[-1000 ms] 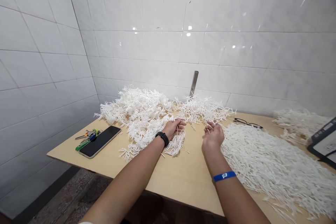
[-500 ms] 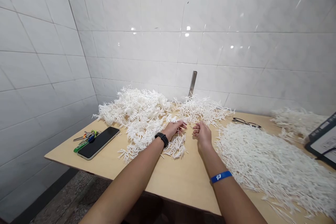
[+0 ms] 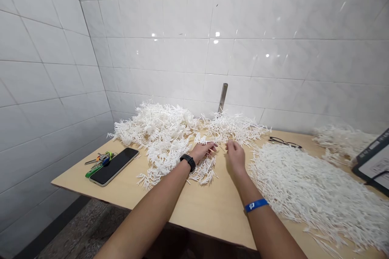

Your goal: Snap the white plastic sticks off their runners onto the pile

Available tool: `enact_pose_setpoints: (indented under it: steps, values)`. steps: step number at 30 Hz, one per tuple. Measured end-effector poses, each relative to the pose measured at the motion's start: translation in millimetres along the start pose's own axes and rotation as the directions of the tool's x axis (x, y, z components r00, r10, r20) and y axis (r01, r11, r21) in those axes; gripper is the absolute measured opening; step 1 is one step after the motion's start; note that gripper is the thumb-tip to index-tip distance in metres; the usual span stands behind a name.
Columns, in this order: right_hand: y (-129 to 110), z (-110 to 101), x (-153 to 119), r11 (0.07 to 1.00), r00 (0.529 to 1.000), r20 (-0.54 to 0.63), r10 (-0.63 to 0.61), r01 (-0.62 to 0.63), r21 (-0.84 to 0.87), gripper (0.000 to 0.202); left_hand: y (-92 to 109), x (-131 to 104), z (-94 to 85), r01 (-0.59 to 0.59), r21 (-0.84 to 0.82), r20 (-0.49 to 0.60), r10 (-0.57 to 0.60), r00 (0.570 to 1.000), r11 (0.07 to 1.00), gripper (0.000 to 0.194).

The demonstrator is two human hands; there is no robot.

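White branching plastic-like pieces lie in a large tangled heap (image 3: pixel 164 123) at the left and back of the wooden table (image 3: pixel 209 206). My left hand (image 3: pixel 204 150), with a black watch on its wrist, is over the near edge of that heap, its fingers pinched around something too small to make out. A little to the right, my right hand (image 3: pixel 235 153), with a blue wristband, has its fingers curled together; a thin strand seems to show between the hands. Right of it spreads a wide pile of loose white pieces (image 3: pixel 310 182).
A phone (image 3: pixel 114 166) and keys (image 3: pixel 101 161) lie on the left. Eyeglasses (image 3: pixel 285 142) rest behind the right pile. A metal strip (image 3: pixel 223 97) stands against the tiled wall. At the far right are a dark-edged box (image 3: pixel 375 162) and another white heap (image 3: pixel 346 141).
The fingers of my right hand have curled in more closely, and a thin strand now shows between the hands. My left hand has barely moved.
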State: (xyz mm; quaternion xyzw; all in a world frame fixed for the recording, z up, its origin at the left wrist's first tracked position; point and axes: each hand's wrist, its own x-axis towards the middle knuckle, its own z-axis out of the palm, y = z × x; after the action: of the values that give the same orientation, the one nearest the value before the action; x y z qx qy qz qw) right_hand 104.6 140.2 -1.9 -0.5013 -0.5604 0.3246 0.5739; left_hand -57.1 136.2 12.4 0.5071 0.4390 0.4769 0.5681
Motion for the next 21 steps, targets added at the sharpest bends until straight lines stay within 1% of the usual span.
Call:
enact_pose_setpoints:
  steps: [1,3,4,6,9,11,14,16,18,21]
  values:
    - [-2,6,-3,1.000,0.996,0.092,0.003,0.000,-0.027,0.042,0,0,0.0,0.018,0.045,-0.021,-0.017,1.000,0.999,0.036]
    - [-4,14,-6,0.993,0.982,0.188,-0.019,0.041,-0.113,0.047,1,-1,0.1,0.057,0.133,-0.070,-0.048,0.996,0.989,0.036]
    - [-5,17,-7,0.988,0.968,0.250,-0.032,0.069,-0.141,0.048,0,-1,0.3,0.066,0.163,-0.087,-0.052,0.995,0.984,0.036]
    - [-4,18,-6,0.982,0.950,0.309,-0.036,0.091,-0.168,0.050,-1,-1,1.3,0.048,0.177,-0.087,-0.033,0.996,0.983,0.035]
    - [-1,17,-3,0.987,0.939,0.344,-0.016,0.071,-0.145,0.051,-2,0,3.3,0.005,0.125,-0.072,0.004,0.997,0.992,0.033]
    - [1,16,-2,0.995,0.936,0.351,0.000,0.034,-0.089,0.051,-3,0,3.9,0.001,0.096,-0.091,0.008,0.996,0.995,0.032]
    - [1,17,-2,1.000,0.939,0.342,0.027,-0.021,-0.021,0.048,0,-3,3.1,0.031,0.113,-0.135,-0.016,0.991,0.993,0.037]
    - [0,17,-3,0.999,0.944,0.328,0.041,-0.041,-0.007,0.047,3,-5,2.3,0.055,0.147,-0.157,-0.032,0.987,0.988,0.042]
    - [-1,18,-3,0.999,0.947,0.318,0.046,-0.050,0.003,0.046,6,-8,2.2,0.069,0.164,-0.161,-0.043,0.986,0.984,0.043]
    - [-4,19,-4,0.998,0.951,0.307,0.042,-0.052,0.024,0.046,10,-10,3.0,0.095,0.127,-0.137,-0.078,0.987,0.987,0.038]
